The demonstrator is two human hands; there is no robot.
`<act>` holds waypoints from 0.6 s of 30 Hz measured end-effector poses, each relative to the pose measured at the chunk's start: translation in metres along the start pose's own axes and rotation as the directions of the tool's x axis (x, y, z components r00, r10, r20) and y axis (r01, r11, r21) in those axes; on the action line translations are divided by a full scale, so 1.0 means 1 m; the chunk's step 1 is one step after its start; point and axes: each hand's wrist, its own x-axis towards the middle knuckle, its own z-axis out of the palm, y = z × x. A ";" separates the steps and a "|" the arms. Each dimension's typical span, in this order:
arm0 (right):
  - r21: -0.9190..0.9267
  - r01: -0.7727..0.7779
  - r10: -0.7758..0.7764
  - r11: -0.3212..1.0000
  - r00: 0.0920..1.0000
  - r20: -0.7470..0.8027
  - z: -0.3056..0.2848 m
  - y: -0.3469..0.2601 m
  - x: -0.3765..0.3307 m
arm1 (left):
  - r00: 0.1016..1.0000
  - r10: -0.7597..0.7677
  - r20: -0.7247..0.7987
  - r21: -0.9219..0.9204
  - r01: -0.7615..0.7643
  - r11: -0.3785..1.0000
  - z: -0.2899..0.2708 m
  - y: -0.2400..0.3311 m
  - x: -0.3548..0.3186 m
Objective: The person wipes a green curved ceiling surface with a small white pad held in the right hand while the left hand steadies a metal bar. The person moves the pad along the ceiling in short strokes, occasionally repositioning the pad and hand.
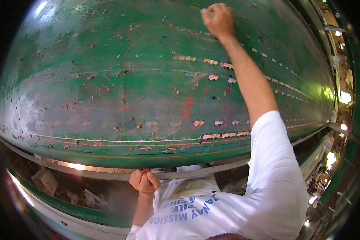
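A long green table (108, 80) fills the view, its worn top flecked with paint chips and dotted with rows of pink and orange marks (212, 62). My right hand (217, 20) reaches far across it in a fist that presses on the tabletop; a pale bit shows at the fingers, and what it is cannot be told. My left hand (144, 182) is curled at the grey metal rail (188, 174) along the table's near edge. A small red thing (146, 170) peeks out at the top of that fist. My white shirt (244, 200) covers the lower right.
Thin orange lines (108, 143) run along the table's near edge. Under the table a lower shelf (68, 204) holds crumpled paper and a cardboard piece (46, 180). Bright lamps (345, 97) and green beams (358, 80) line the right side.
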 end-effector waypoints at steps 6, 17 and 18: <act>-0.139 -0.107 0.116 0.984 0.992 0.054 -0.052 0.052 -0.040 | 1.000 -0.014 -0.007 0.007 0.014 1.000 -0.001 0.000 -0.007; 0.008 0.040 -0.040 0.999 0.992 0.122 -0.066 0.005 -0.067 | 1.000 -0.010 -0.028 -0.002 0.010 1.000 -0.002 0.002 -0.005; -0.084 -0.062 0.072 0.995 0.990 0.124 -0.069 0.037 -0.064 | 1.000 0.000 -0.019 -0.017 0.000 1.000 -0.003 0.003 -0.004</act>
